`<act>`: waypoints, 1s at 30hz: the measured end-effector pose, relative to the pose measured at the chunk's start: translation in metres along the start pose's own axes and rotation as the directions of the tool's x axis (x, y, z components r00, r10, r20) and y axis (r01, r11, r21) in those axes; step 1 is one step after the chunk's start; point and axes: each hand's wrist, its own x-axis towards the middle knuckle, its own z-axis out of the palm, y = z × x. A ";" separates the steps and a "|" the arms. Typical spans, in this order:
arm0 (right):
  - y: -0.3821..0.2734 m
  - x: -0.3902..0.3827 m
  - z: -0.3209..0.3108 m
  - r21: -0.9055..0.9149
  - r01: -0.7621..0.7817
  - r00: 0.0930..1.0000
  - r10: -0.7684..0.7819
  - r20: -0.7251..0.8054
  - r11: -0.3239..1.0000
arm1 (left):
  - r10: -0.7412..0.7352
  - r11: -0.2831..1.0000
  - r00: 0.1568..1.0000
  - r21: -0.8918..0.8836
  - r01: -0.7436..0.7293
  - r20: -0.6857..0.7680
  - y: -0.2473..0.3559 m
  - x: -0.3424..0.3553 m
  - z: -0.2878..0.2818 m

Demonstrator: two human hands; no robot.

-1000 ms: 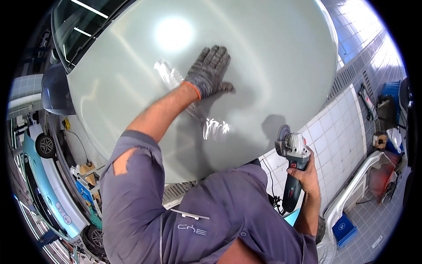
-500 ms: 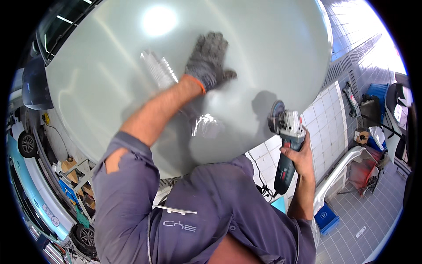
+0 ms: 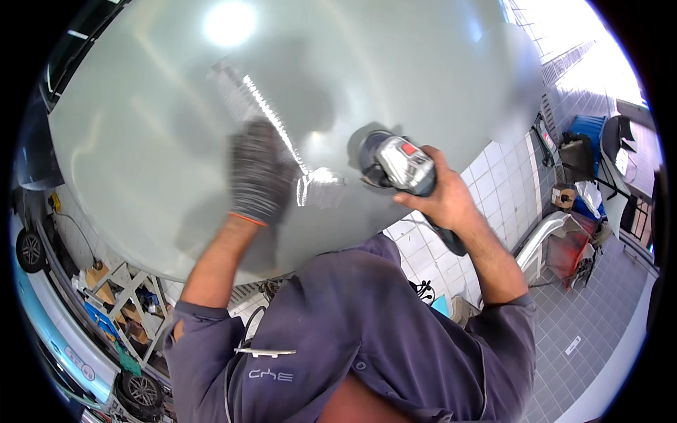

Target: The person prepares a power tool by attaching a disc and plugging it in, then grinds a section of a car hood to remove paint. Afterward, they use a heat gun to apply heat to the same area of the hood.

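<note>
The right hand point(image 3: 455, 197) has its fingers point(image 3: 437, 158) wrapped round a grinder point(image 3: 405, 163), the disc point(image 3: 369, 149) over the hood point(image 3: 402, 63); whether they touch, I cannot tell. The left hand point(image 3: 259, 173), gloved in grey (orange at the cuff), is also over the hood, too blurred to show how its fingers are set. Between the hands, a bright streak point(image 3: 271, 116) runs to a shiny patch point(image 3: 323, 189). Farther left sit a rack point(image 3: 127, 292) and a car point(image 3: 53, 317).

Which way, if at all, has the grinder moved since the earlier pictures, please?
Yes: judged against the shiny patch on the pale hood, the grinder has moved left and slightly forward, coming closer to it.
</note>
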 end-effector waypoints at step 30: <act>-0.018 0.036 0.011 -0.238 0.010 0.998 -0.023 -0.051 0.971 | -0.370 0.847 0.822 0.207 0.490 -0.433 -0.192 0.017 -0.027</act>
